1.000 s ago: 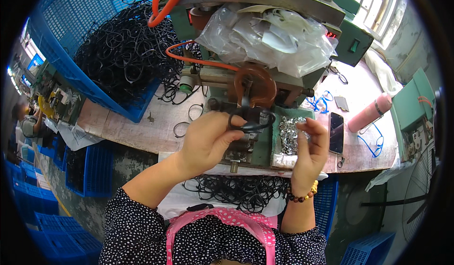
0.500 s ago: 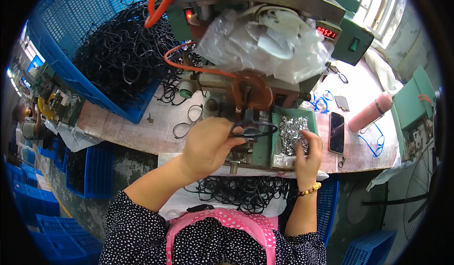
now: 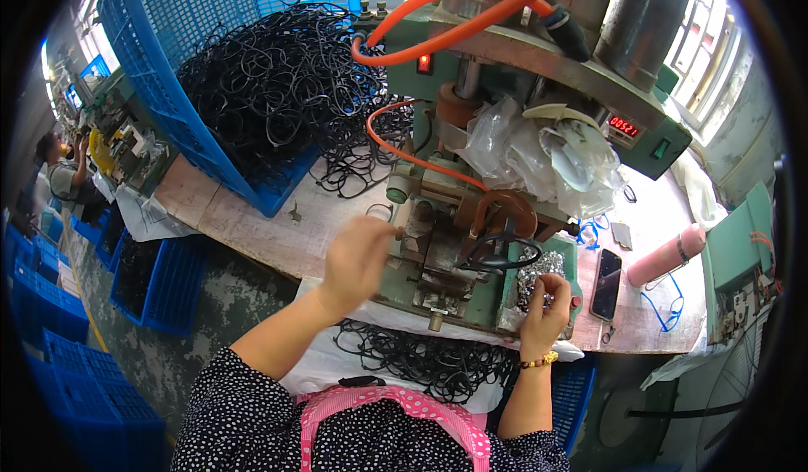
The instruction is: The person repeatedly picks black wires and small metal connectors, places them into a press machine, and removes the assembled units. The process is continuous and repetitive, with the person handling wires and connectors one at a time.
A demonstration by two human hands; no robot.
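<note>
My left hand [image 3: 357, 263] hovers left of the press, smeared by motion, so whether its fingers hold anything does not show. Just beyond its fingertips, a thin black glasses frame [image 3: 380, 210] lies on the table, partly hidden. Another black glasses frame [image 3: 515, 263] sits at the press's working area [image 3: 446, 257], touched by neither hand. At the near right side of the press, my right hand [image 3: 544, 314] has thumb and fingers pinched together over a green tray [image 3: 571, 272] of small silvery metal parts [image 3: 547, 263]. What the pinch holds is too small to make out.
A large blue crate [image 3: 160, 127] heaped with black frames [image 3: 269, 93] stands at the back left. More black frames [image 3: 421, 354] lie across my lap. Right of the tray are a phone [image 3: 606, 283], a pink bottle [image 3: 669, 255] and blue glasses frames [image 3: 665, 308]. Orange hoses [image 3: 454, 30] loop overhead.
My left hand has let go of the black glasses frame at the press and drawn away left. My right hand's fingers have closed at the metal parts. The whole view has shifted.
</note>
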